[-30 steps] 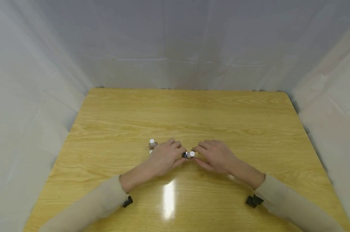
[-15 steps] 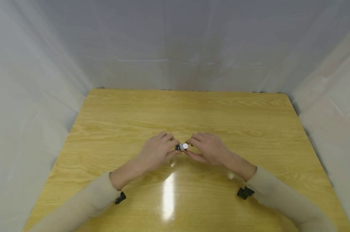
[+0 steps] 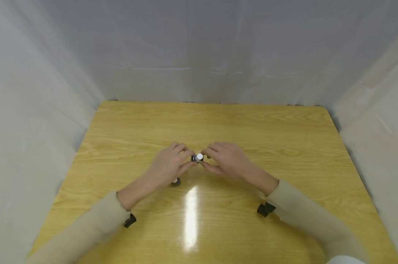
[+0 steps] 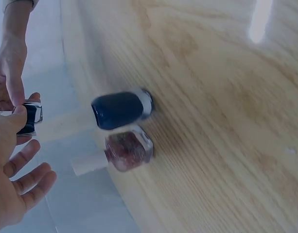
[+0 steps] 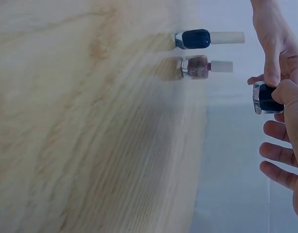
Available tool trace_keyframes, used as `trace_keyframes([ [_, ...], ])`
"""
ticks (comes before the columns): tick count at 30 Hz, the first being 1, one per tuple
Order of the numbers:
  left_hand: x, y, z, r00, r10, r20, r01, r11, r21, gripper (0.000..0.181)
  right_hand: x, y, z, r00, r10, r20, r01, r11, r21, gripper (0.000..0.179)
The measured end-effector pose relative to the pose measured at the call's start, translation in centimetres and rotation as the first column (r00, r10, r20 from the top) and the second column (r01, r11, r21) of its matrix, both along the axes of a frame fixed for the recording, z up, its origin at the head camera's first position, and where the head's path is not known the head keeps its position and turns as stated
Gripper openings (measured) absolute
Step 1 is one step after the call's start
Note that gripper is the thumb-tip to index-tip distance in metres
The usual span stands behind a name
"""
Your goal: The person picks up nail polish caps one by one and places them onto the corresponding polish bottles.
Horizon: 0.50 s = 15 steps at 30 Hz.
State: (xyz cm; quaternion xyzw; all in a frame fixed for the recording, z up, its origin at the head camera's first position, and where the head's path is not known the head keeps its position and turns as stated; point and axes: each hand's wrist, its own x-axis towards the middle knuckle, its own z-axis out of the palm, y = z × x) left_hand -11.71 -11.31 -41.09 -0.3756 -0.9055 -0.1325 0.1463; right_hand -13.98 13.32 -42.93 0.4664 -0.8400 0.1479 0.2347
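Note:
Both hands hold one small dark nail polish bottle (image 3: 197, 158) with a white cap between them, raised above the table. My left hand (image 3: 168, 164) pinches its left side with thumb and fingers. From the right, my right hand (image 3: 228, 160) pinches the opposite side. Its clear glass base shows in the right wrist view, where the cap is hidden by the hands. Two more bottles stand side by side on the table: a dark blue nail polish bottle (image 5: 196, 39) and a reddish-brown nail polish bottle (image 5: 195, 67), both with pale caps.
The wooden table (image 3: 251, 128) has pale sheeting (image 3: 205, 47) behind it and along both sides. Beneath my left hand in the head view, one standing bottle (image 3: 176, 182) is partly covered. A white rounded object (image 3: 345, 259) shows at the bottom right edge.
Both hands have moved left and farther from me, carrying the held bottle. The standing bottles, seen left of my left hand a second ago, are now largely hidden by it.

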Motion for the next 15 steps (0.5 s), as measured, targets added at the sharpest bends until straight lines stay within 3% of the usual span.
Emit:
trace_keyframes([
  [9, -1.7, -1.8, 0.7, 0.994, 0.073, 0.076, -0.072, 0.997, -0.016, 0.032, -2.2, -2.3, 0.5, 0.999, -0.026, 0.030, 0.025, 0.999, 0.044, 0.027],
  [15, -2.9, -3.0, 0.9, 0.992, 0.088, 0.092, -0.085, 0.996, -0.040, 0.034, -3.4, -3.6, 0.6, 0.998, -0.045, 0.047, 0.041, 0.996, 0.079, 0.026],
])
